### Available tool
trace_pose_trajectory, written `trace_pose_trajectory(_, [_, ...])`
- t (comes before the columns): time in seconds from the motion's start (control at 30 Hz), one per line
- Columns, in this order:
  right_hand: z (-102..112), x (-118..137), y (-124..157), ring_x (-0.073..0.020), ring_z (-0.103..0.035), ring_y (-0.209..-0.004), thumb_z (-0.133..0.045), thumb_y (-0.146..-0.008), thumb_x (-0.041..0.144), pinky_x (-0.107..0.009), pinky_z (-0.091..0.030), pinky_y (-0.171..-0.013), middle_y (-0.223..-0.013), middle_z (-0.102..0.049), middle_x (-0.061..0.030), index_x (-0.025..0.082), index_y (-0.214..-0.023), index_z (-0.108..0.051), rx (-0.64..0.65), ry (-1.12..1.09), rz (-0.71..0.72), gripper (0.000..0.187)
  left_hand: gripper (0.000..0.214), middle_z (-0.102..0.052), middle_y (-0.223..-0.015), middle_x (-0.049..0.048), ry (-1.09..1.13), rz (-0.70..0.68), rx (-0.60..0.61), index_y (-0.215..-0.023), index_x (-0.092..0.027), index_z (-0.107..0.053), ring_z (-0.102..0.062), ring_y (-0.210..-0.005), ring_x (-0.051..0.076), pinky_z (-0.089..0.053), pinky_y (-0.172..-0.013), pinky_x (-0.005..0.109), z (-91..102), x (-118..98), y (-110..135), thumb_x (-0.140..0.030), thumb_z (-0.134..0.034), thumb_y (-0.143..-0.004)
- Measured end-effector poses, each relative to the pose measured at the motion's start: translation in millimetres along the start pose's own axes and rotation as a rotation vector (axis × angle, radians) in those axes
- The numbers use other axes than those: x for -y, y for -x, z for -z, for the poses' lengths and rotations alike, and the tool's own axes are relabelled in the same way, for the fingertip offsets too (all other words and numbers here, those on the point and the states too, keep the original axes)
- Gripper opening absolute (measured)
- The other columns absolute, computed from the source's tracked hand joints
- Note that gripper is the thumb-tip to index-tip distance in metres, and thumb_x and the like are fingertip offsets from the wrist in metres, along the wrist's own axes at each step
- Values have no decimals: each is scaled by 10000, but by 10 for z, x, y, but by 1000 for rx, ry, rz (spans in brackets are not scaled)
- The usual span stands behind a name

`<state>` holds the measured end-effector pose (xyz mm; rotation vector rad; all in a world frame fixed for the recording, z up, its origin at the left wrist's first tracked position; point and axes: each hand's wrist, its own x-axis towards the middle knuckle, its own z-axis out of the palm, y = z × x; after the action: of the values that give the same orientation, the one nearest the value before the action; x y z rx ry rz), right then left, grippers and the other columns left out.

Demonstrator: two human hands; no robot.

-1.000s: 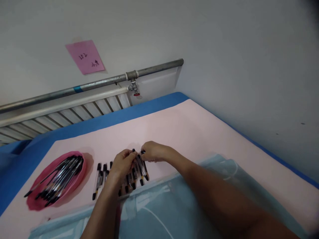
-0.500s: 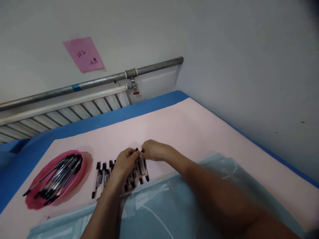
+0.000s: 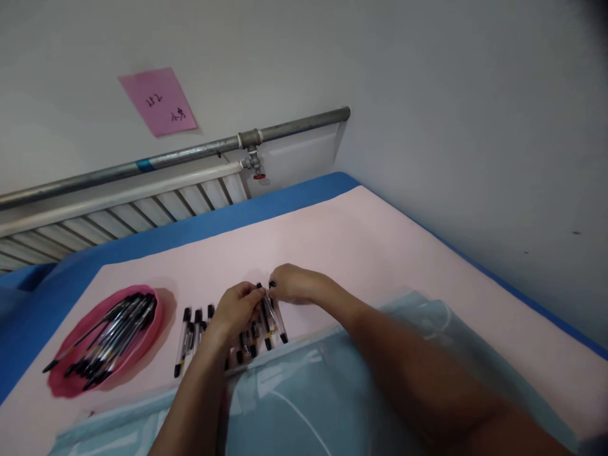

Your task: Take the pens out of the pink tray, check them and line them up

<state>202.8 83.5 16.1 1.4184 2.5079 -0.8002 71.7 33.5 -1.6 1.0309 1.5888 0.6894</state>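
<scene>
My left hand [image 3: 237, 307] is closed, its thumb and fingers pinching the upper end of a clear-barrelled pen [image 3: 274, 316] with black ends. That pen slants down to the right over the row on the pink surface. Close beside it, my right hand [image 3: 291, 283] is curled shut around a small black pen cap [image 3: 272, 284]; whether a barrel is attached is hard to see. Several capped pens [image 3: 180, 345] lie side by side under and left of my left hand, partly covered by the wrist. More pens [image 3: 116, 335] fill a pink oval basket [image 3: 154, 329] at the left.
Pink sheeting [image 3: 323, 234] covers the table over a blue cloth [image 3: 209, 228]. Light-blue clear plastic [image 3: 304, 386] lies along the near edge. Behind are a radiator [image 3: 142, 212], a metal pipe [image 3: 199, 152] and a pink note [image 3: 159, 104]; a wall stands at the right.
The lower end of the pen in my left hand has swung slightly to the right. My right hand has risen a little with the black cap. The basket and the row stay put.
</scene>
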Motion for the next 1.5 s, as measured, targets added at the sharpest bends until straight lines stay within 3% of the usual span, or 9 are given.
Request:
trace_pose_trajectory(0.33, [-8,48,31,-200,-609,-759,-474,-756,298,-231,-391,-572,-857,-666,-149,94,-934,-658,9,20,-11,327,268,-361,-424,-81,87,-3,14,-570,-182,-403,-281,-311,33,-128,-306,170,104,7,-1,-367,-578,-652])
trace_pose_trajectory(0.57, [-13,-46,-26,-216,-612,-773,-518,-695,242,-238,-403,-553,-887,-661,-150,107,-931,-654,6,64,-35,304,239,-369,-381,-79,-118,-65,-32,-612,-188,-461,-299,-306,57,-187,-335,192,-4,59,-58,-400,-510,-710])
trace_pose_trajectory(0.77, [-12,-9,13,-213,-614,-756,-486,-725,200,-252,-414,-586,-853,-664,-143,114,-902,-660,4,101,21,263,257,-527,-501,-13,-449,-227,-150,-727,-172,-588,-459,-430,108,-305,-434,224,-78,111,-137,-389,-453,-749])
trace_pose_trajectory(0.9, [12,19,44,-204,-617,-693,-476,-710,165,-238,-402,-545,-781,-667,-134,96,-868,-666,48,99,23,257,281,-642,-710,51,-545,-286,-241,-854,-162,-621,-569,-653,159,-384,-579,248,-60,68,-98,-364,-445,-767])
trace_pose_trajectory(1.0, [45,28,73,-195,-615,-699,-477,-682,123,-237,-405,-549,-831,-666,-138,95,-898,-655,57,74,13,280,291,-654,-767,53,-554,-287,-282,-885,-172,-622,-579,-701,167,-395,-626,255,6,63,-39,-370,-444,-767])
trace_pose_trajectory(1.13, [58,32,92,-179,-606,-678,-485,-659,121,-234,-407,-539,-871,-660,-116,132,-934,-633,84,11,-17,313,300,-639,-690,30,-527,-260,-293,-853,-183,-619,-562,-598,154,-384,-558,247,121,144,5,-407,-447,-753])
trace_pose_trajectory(1.3, [6,7,62,-151,-587,-644,-503,-636,145,-200,-374,-494,-838,-653,-88,143,-894,-623,36,-59,23,285,321,-621,-629,18,-470,-225,-296,-865,-179,-616,-531,-516,137,-372,-501,236,219,239,13,-422,-453,-736])
trace_pose_trajectory(1.5, [-3,-95,23,-133,-565,-586,-508,-638,178,-196,-365,-463,-748,-642,-62,145,-812,-611,81,-200,27,205,326,-614,-616,5,-421,-191,-310,-836,-182,-623,-527,-516,135,-374,-493,234,285,249,41,-436,-458,-715])
